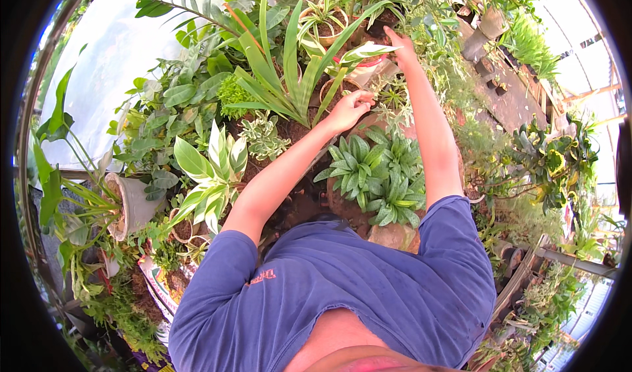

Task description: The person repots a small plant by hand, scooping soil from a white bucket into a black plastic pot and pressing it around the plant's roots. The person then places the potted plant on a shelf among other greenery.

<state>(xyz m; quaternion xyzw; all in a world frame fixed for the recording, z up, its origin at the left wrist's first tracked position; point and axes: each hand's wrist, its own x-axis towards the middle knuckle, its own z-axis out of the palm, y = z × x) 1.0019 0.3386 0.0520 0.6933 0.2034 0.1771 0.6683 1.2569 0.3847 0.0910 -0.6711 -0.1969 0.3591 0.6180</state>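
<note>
My left hand [351,110] is over the plants in the middle, its fingers curled in. Whatever they may hold is too small to make out. Close by stands a pot [338,90] beneath the long strap leaves of a large green plant [289,89]. Farther away, my right hand [401,48] reaches up with its fingers stretched out. The tip of a white-and-green leaf [368,51] lies against that hand. Between the hands is a white and red container [378,69], partly covered by leaves. Below my hands grows a bushy plant with dark green, patterned leaves [385,171].
A spider plant in a tan pot [327,35] stands at the back. On the left are a pale-leaved plant [209,171] and a tilted white pot [135,207]. A printed sack [158,290] lies lower left. Plank shelving [503,85] runs along the right.
</note>
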